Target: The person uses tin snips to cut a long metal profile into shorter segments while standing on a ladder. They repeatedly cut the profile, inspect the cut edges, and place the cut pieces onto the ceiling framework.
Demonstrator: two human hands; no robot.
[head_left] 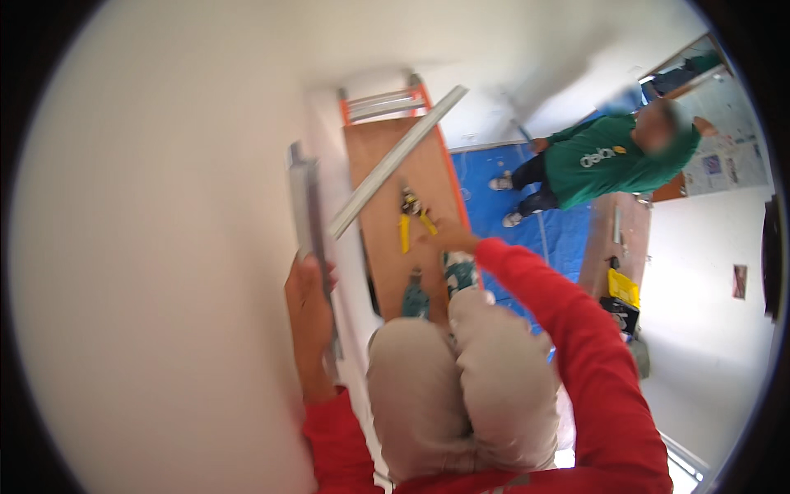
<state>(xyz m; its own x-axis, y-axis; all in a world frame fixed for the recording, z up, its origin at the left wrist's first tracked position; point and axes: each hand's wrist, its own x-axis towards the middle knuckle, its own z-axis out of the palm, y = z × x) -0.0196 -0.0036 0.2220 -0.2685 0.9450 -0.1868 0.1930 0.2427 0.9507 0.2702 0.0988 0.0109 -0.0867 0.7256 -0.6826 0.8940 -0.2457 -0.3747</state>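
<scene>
My left hand (309, 300) grips an upright metal channel (301, 198) close to the white wall at left. My right hand (444, 236) reaches down with fingers apart by the yellow handles of metal snips (406, 207) on a brown plank (374, 148); whether it touches them is unclear. A long pale metal strip (399, 158) crosses the plank diagonally above the snips. A teal power tool (415, 295) lies lower on the plank, beside my shoe and bent knees.
An orange ladder frame (417, 92) supports the plank's far end. A person in green (601, 165) stands on blue sheeting (518, 247) at right, holding something thin. A bench (605, 243) with a yellow-and-black item (623, 288) runs along the right wall (699, 305).
</scene>
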